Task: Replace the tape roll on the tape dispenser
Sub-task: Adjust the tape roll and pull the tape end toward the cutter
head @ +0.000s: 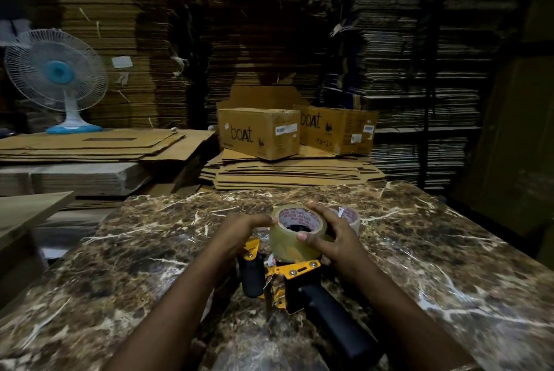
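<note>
Tape roll, clear with a white red-lettered core, sits on the yellow tape dispenser on the marble-patterned tabletop before stacked cardboard, left hand and right hand both grasping it.

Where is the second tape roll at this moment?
In the head view, the second tape roll lies on the marble table, right of centre, just behind the right hand and the held roll.
</note>
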